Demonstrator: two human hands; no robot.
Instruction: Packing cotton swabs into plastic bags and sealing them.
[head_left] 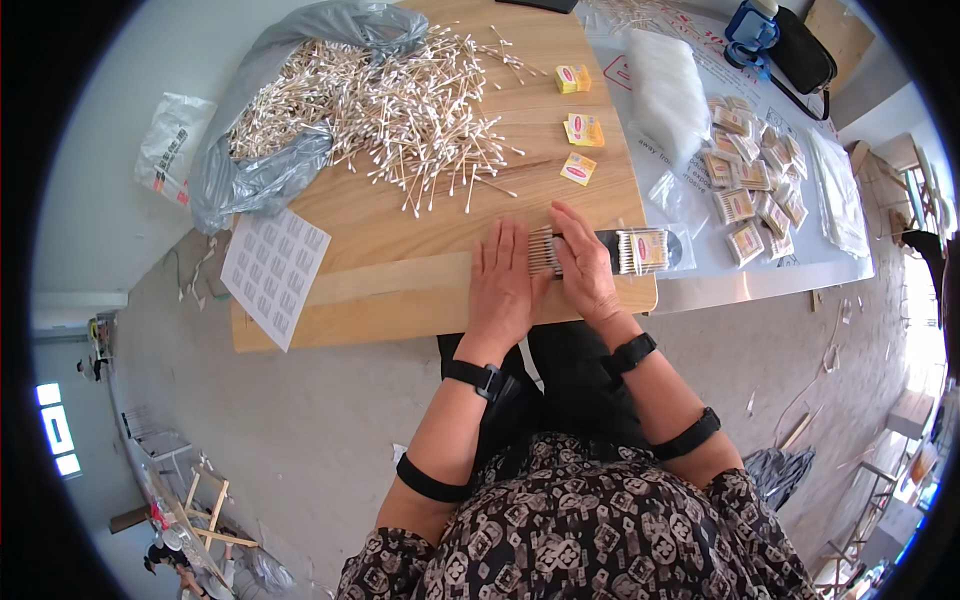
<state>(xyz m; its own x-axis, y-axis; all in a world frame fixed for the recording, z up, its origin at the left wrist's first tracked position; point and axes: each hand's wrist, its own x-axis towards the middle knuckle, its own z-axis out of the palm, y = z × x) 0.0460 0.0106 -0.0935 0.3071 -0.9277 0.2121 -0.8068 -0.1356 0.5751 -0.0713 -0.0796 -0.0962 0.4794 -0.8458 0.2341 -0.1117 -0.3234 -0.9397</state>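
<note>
The bundle of cotton swabs [545,250] lies at the near edge of the wooden surface [400,240], pressed between our two hands. Our left hand [503,285] rests flat, fingers extended and together, its grip unclosed, with the fingertips touching the bundle's left side. Our right hand [583,262] lies over the bundle's right part, palm down, fingers loosely curved on top of the swabs and not wrapped around them. Just right of that hand sits a second bundle with a yellow label [643,251], resting on a dark tray [610,240]. A loose heap of cotton swabs [400,100] spills from a grey plastic bag [250,170] further back, well apart from the hands. Three small yellow labels [580,130] lie between the heap and the hands. Packed bundles [750,190] are gathered on the white sheet to the right. We judge the evening-up is best done with both palms kept level, light inward pressure, and the swab ends squared before any lift, so that none roll out.
</note>
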